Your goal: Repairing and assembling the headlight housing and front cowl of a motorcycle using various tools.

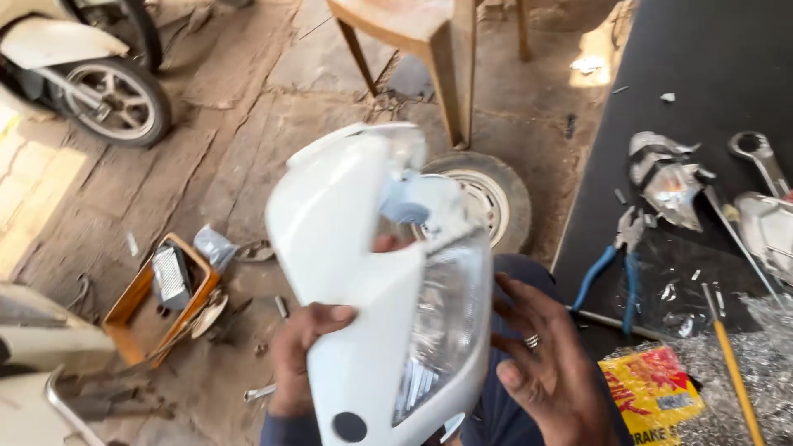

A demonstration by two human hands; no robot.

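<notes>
Two hands, one white scooter headlight cowl (363, 248). Left hand (301, 355) grips the cowl's lower left edge, thumb on the front face, fingers hidden behind. Right hand (541, 355) is flat and spread against the cowl's right side beside the clear headlamp lens (442, 330), one ring on a finger. Cowl fills frame centre, held upright.

Right of frame: black mat (702, 66) with one blue-handled pliers (615, 264), one spanner (758, 157). Behind: one loose wheel (496, 194), one orange tray (144, 310), dirt floor.
</notes>
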